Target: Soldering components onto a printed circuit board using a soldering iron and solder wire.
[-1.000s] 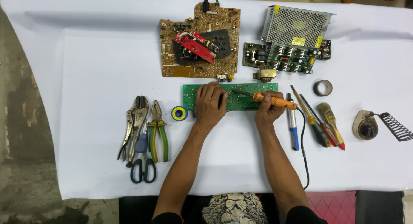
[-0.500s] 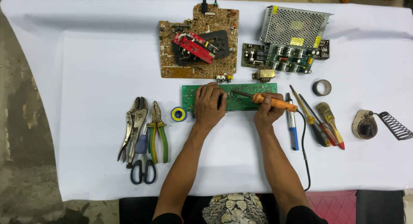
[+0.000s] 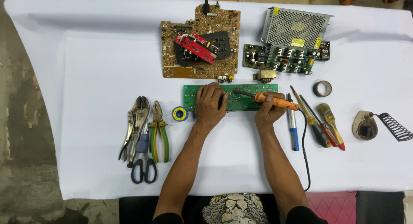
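Note:
A long green circuit board [image 3: 249,91] lies flat on the white table cover [image 3: 86,77]. My left hand [image 3: 209,104] rests on the board's left half, pressing it down, with a thin strand pinched between its fingers. My right hand [image 3: 267,113] grips an orange-handled soldering iron [image 3: 275,101] whose metal tip points left and touches the middle of the board. The iron's black cord [image 3: 306,155] runs down toward the table's front edge. A small blue and yellow spool of solder wire [image 3: 180,114] sits just left of the board.
Behind the board lie a large brown circuit board [image 3: 172,56] with a red board [image 3: 194,46] on it, a perforated metal power supply case [image 3: 294,26] and a green board [image 3: 279,58]. Left: locking pliers [image 3: 135,120], green pliers [image 3: 158,133], scissors [image 3: 144,166]. Right: screwdrivers [image 3: 316,125], brush [image 3: 330,120], tape roll [image 3: 322,88], iron stand [image 3: 374,125].

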